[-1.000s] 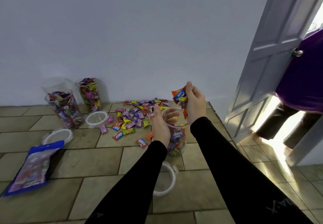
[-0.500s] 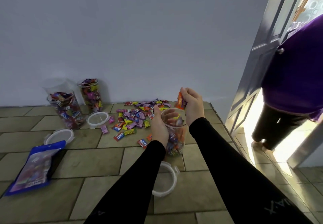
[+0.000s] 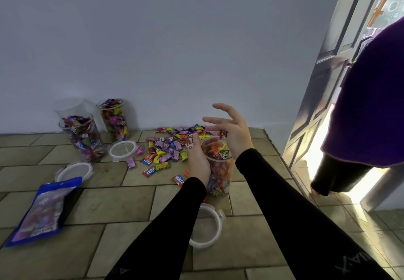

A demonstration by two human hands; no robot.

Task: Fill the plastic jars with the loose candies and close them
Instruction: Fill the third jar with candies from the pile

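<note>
With my left hand (image 3: 197,159) wrapped round the nearly full jar (image 3: 219,170) on the floor and my right hand (image 3: 232,134) spread empty over its mouth, a red candy (image 3: 223,134) dropping at twelve o'clock may bounce off the heaped sweets and roll into the loose pile (image 3: 172,146) at eleven.

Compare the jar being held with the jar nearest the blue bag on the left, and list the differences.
The held jar is gripped by the left hand; the left jar stands free on the tiled floor.
The held jar's candies stop below its rim; the left jar's candies heap above its rim.
The open right hand is above the held jar; nothing is above the left jar.
Both are clear, upright and lidless.
</note>
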